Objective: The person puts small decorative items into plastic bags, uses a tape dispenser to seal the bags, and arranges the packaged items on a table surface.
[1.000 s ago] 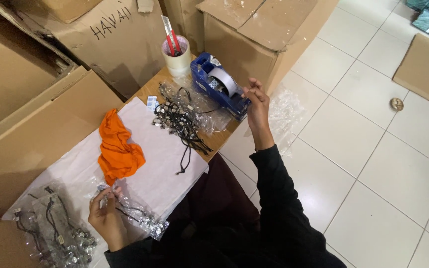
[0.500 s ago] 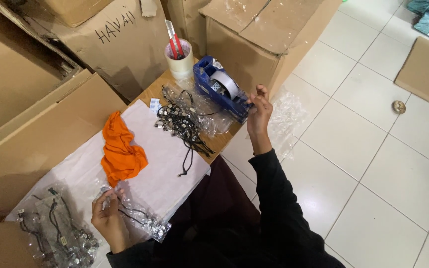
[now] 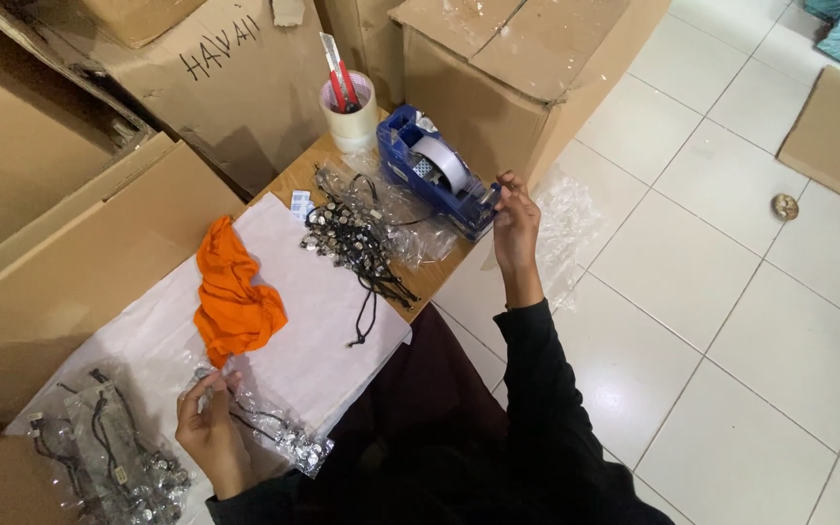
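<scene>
Right hand: the right hand (image 3: pixel 515 216) is reaching out to the front end of the blue plastic desk tape dispenser (image 3: pixel 437 171), fingers pinched together at its cutter; whether a tape end is already between them is too small to tell.
Left hand: the left hand (image 3: pixel 208 420) is closing its fingers on the clear plastic bag of black cords and small silver discs (image 3: pixel 269 428), holding it down at the near edge of the white paper sheet (image 3: pixel 313 331).
Dispenser: it is sitting at the far right corner of the small wooden table (image 3: pixel 294 180), with a roll of clear tape in it, just beside the white cup of red-handled tools (image 3: pixel 350 112).
Nearby: a crumpled orange cloth (image 3: pixel 235 292) is lying on the sheet; a loose tangle of black cords with silver discs (image 3: pixel 352 238) is lying between cloth and dispenser; more filled bags (image 3: pixel 99 462) are lying to the left.
Risk: the dispenser is standing close to the table edge, so a sideways pull could be dragging it off; the thin tape could be folding onto itself, and the fingers are working right at the toothed cutter.
Risk, bag: held by one hand only, the slippery bag could be sliding off the near edge and spilling discs.
</scene>
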